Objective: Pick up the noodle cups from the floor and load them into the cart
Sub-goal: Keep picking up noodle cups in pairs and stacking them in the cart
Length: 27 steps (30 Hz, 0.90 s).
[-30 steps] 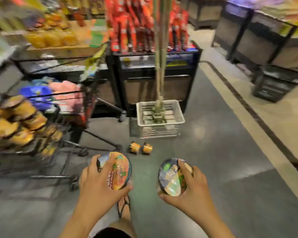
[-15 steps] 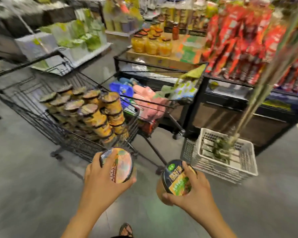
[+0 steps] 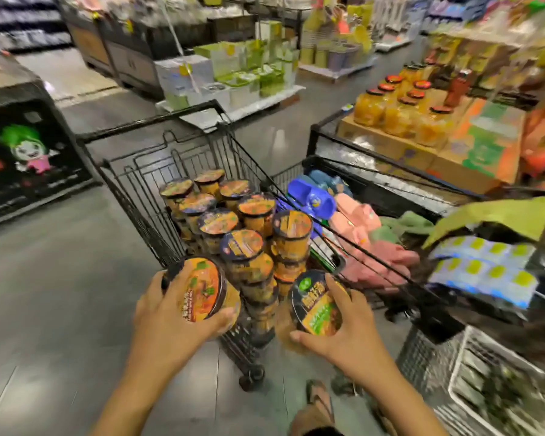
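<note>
My left hand [image 3: 167,313] grips a noodle cup with an orange lid [image 3: 203,289], held at the near end of a black wire cart [image 3: 132,184]. My right hand [image 3: 348,325] holds a second noodle cup with a dark lid and green label [image 3: 315,298], just right of the cart's near corner. Inside the cart stand several stacked noodle cups [image 3: 252,212] with orange lids, filling its near half. Both held cups tilt their lids toward me.
A second cart with blue and pink slippers [image 3: 337,212] sits right of the first. A display of orange jars [image 3: 400,111] on boxes stands at right, a white crate [image 3: 485,382] bottom right, a black display bin [image 3: 29,152] at left. My sandalled foot [image 3: 318,401] is below.
The view has swung left and closer to the cart. Both hands, each still holding a cup, have come up to the cart's near end.
</note>
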Motion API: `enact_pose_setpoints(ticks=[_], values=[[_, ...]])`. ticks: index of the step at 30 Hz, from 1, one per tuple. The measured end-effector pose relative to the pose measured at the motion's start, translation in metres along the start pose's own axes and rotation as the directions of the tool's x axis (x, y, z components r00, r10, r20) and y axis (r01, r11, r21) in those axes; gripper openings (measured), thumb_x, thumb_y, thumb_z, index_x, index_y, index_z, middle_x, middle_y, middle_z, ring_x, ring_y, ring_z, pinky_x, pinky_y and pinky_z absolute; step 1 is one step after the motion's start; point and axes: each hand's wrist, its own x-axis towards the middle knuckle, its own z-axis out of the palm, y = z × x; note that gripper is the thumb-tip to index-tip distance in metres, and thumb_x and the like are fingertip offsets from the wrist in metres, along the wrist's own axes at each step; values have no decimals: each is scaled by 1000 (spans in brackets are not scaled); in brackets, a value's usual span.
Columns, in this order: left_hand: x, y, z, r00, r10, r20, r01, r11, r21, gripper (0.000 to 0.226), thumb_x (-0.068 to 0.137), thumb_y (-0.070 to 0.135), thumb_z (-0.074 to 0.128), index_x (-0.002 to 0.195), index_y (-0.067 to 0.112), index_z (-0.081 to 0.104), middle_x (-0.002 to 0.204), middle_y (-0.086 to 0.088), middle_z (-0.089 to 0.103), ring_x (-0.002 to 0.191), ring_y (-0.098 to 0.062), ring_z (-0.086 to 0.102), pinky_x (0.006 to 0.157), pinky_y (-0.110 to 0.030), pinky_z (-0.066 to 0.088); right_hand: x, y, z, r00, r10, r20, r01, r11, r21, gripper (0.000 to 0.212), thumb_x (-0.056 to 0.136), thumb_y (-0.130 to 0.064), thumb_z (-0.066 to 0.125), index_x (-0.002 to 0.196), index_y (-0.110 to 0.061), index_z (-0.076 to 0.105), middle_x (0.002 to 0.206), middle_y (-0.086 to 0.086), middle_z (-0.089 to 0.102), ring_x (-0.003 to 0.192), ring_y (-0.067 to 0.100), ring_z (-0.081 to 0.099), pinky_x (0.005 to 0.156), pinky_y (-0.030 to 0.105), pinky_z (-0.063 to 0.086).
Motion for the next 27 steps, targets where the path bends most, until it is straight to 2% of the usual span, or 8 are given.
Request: enact_pose_setpoints(ticks=[3,5,8,13,17,22,24,27], values=[[42,9,8,995,-70,-66,72,997,18,114,42,93,50,143,42,38,145,-5,36,125,-34,39,106,-47,35,75,-4,-5,997,-75,17,75,997,14,121,41,-84,66,147,-41,27,129,-4,37,130,15,33,109,33,32],[69,16,14,987,-135,-90,137,990,19,115,42,95,48,143,44,34,146,-7,34,127,-35,38,106,-49,37,124,-10,-10,993,-112,26,111,994,19,124,39,-89,62,148,-38,29,139,0,38,134,18,32,111,37,32],[103,36,19,965,-215,-147,220,975,20,112,45,98,48,143,47,31,146,-5,34,127,-34,37,103,-50,40,189,-25,-18,989,-141,55,136,988,78,119,43,-83,64,147,-34,34,144,1,35,137,17,30,113,38,31],[154,70,17,917,-328,-228,338,941,4,116,44,101,42,145,44,29,146,-5,36,129,-31,38,104,-49,40,285,-49,-27,966,-216,143,204,975,92,118,40,-80,59,145,-29,40,136,2,41,132,17,34,110,25,25],[197,78,16,891,-394,-225,405,914,4,112,49,94,51,146,44,27,144,-4,35,129,-29,37,106,-46,39,347,-73,-19,944,-249,215,242,969,56,119,42,-77,65,146,-25,39,130,5,45,128,17,37,104,19,24],[267,55,7,880,-415,-230,422,906,-21,119,43,97,51,146,42,29,146,-4,33,131,-31,35,107,-49,38,422,-113,20,939,-256,231,274,960,-51,112,54,-73,77,146,-22,39,127,13,48,126,29,42,108,33,30],[305,38,3,883,-417,-217,422,906,-24,118,44,93,52,147,42,28,149,-6,30,133,-32,32,109,-50,35,455,-135,42,939,-228,256,258,962,-89,111,56,-75,73,147,-22,37,129,14,46,128,32,40,111,37,32],[366,8,-2,903,-400,-159,401,916,-29,116,47,91,55,148,42,25,154,-6,23,138,-32,26,111,-51,33,501,-163,78,940,-199,276,238,964,-118,121,50,-89,60,148,-23,35,131,13,43,130,33,37,110,45,34]])
